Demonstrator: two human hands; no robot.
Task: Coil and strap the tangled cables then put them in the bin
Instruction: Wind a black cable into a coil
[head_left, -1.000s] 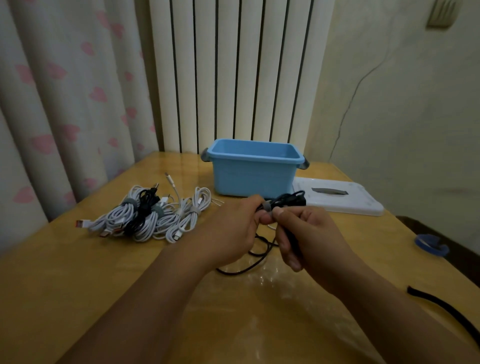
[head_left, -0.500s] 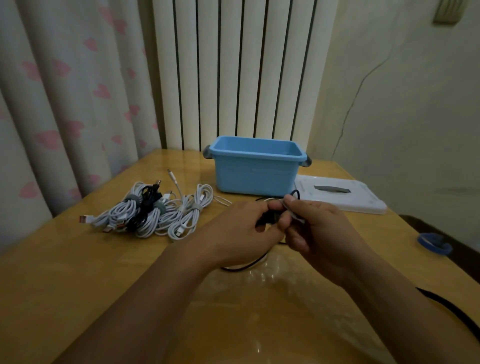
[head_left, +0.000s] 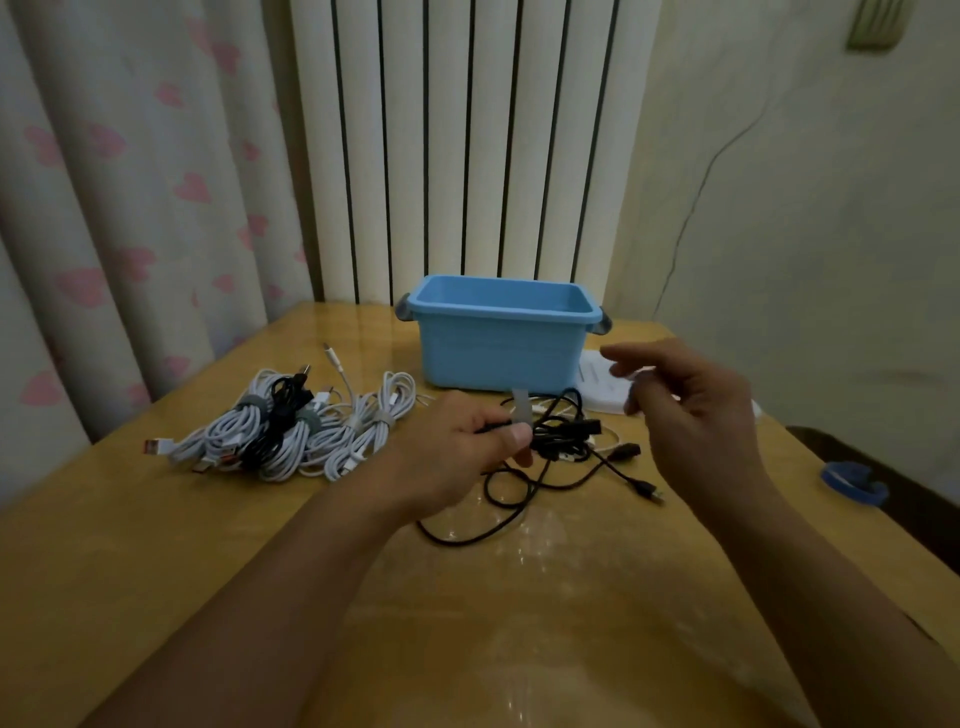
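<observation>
The black cable (head_left: 563, 441) lies in a loose, half-made bundle just in front of the blue bin (head_left: 501, 338), with its long tail running out toward the right and a loop falling toward me on the table (head_left: 156, 545). My left hand (head_left: 457, 457) grips the bundle at its left end, thumb and fingers closed around the strands, and a grey strap (head_left: 521, 408) stands up from this grip. My right hand (head_left: 691, 410) floats to the right of the bundle, fingers relaxed and spread, holding nothing. So the bundle stretches left to right between my hands, and I judge the free right hand must take the strap. Left of the bin, the white coiled cables (head_left: 291, 431) lie already strapped, not yet inside it.
</observation>
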